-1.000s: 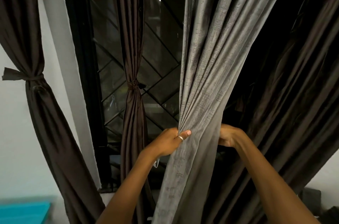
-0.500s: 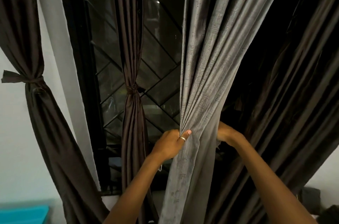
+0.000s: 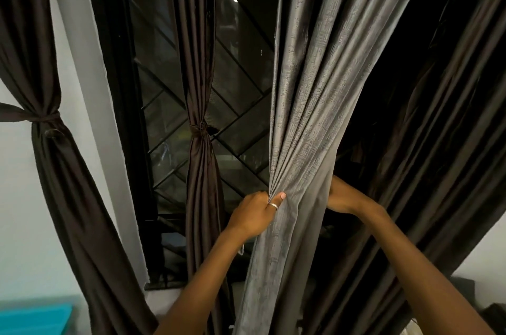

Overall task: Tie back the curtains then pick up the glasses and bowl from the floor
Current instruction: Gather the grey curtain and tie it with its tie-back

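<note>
A grey textured curtain (image 3: 309, 104) hangs in the middle, gathered into folds. My left hand (image 3: 253, 214) pinches its bunched left edge at waist height, ring on the thumb. My right hand (image 3: 342, 197) reaches behind the curtain's right side, its fingers hidden by the cloth. A dark brown curtain (image 3: 201, 142) at centre left is tied with a knot. Another dark brown curtain (image 3: 46, 126) at far left is tied back too. Loose dark brown fabric (image 3: 438, 142) hangs on the right. No glasses or bowl are in view.
Behind the curtains is a dark window with a diagonal metal grille (image 3: 241, 121). A white wall strip (image 3: 79, 66) runs between the left curtains. A turquoise surface (image 3: 32, 318) shows at the bottom left corner, and a dark object (image 3: 465, 291) at the bottom right.
Both hands have risen slightly along the grey curtain and gathered its folds tighter. The view has drifted a little.
</note>
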### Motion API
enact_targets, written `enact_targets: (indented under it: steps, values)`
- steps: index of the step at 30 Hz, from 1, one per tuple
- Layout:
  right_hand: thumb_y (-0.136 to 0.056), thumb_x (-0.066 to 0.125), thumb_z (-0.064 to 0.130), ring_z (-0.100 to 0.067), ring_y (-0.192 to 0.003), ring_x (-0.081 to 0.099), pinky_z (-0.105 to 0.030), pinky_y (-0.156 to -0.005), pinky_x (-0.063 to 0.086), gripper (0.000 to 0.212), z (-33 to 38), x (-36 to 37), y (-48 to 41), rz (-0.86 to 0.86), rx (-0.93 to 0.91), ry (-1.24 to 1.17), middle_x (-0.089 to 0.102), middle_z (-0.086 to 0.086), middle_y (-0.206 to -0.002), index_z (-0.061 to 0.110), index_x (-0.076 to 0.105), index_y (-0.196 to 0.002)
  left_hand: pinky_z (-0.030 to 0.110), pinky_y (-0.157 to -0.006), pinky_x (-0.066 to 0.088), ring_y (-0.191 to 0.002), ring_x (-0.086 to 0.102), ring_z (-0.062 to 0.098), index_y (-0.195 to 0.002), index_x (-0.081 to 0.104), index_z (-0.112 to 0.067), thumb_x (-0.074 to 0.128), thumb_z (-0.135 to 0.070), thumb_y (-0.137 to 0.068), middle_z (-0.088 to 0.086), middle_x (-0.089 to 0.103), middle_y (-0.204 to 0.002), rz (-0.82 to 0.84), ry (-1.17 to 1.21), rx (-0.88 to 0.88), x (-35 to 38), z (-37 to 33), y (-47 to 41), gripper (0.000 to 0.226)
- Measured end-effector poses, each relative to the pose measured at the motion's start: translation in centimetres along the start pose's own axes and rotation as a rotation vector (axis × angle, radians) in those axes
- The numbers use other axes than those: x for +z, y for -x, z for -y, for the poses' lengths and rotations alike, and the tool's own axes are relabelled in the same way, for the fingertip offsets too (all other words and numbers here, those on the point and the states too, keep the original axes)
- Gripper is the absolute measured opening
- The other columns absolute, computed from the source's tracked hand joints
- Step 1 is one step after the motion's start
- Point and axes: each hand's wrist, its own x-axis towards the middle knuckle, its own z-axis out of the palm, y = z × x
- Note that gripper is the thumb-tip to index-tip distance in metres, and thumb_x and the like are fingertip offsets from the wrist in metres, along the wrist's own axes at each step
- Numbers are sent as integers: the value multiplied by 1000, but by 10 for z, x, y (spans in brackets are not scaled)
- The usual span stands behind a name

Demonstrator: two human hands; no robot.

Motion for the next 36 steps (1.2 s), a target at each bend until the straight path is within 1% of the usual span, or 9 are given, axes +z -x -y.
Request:
enact_targets:
  steps: [3,6,10,12,16,22,27,32,36]
  values:
    - [-94,69,14,-6,-67,60,-26,-62,53,30,-2,2,-2,-25,71,11,65,21,-74,41,64,-81,34,-52,30,-45,32,14,-61,31,-19,39,-68,-98,-6,34,-52,0,4,0,0,0,0,62]
    - [-94,69,16,1,-57,60,-25,-56,52,43,-3,5,-1,-5,107,43,64,24,-67,50,62,-69,34,-52,28,-45,30,14,-61,29,-19,40,-67,-98,-5,33,-51,2,10,-2,0,-1,1,61]
    - [-91,74,12,9,-85,63,-12,-72,51,34,5,1,3,-9,29,89,67,32,-87,44,65,-95,32,-53,28,-44,30,13,-59,29,-20,41,-63,-100,-6,33,-50,0,14,7,-1,-7,4,61]
    - [-92,73,14,-2,-101,64,-21,-85,55,22,3,-3,3,-52,20,167,67,19,-104,27,68,-110,30,-51,28,-44,33,12,-59,31,-20,40,-62,-101,-7,36,-51,-15,-13,1,0,-9,5,60]
    - [-95,66,21,-31,-84,67,-49,-74,58,11,0,9,7,-247,155,425,71,-8,-94,15,67,-86,29,-50,32,-50,43,13,-60,38,-21,37,-64,-100,-5,44,-58,-80,-73,-14,5,-12,5,58]
    - [-100,56,24,-43,-83,67,-44,-63,52,13,13,64,18,-743,280,436,69,-15,-93,11,55,-100,39,-67,52,-83,63,29,-80,51,-15,37,-68,-98,8,60,-98,-194,-160,-67,12,-20,3,58]
    - [-105,47,24,-29,-75,68,-43,-63,53,8,26,107,18,-982,243,57,68,-6,-85,17,50,-106,39,-72,53,-99,66,35,-100,59,-12,40,-73,-93,11,68,-106,-278,-236,-195,10,-28,3,64]
    - [-105,47,30,-11,-72,70,-41,-67,55,9,41,142,27,-977,186,-244,68,6,-82,29,43,-113,37,-72,48,-102,66,38,-104,60,-11,47,-63,-95,13,70,-107,-291,-265,-258,1,-30,2,54]
    - [-103,52,21,-3,-70,63,-16,-60,44,16,43,147,30,-898,89,-194,63,11,-79,32,42,-110,38,-71,54,-93,66,36,-95,59,-12,49,-64,-93,10,70,-96,-290,-218,-281,-3,-25,-2,53]
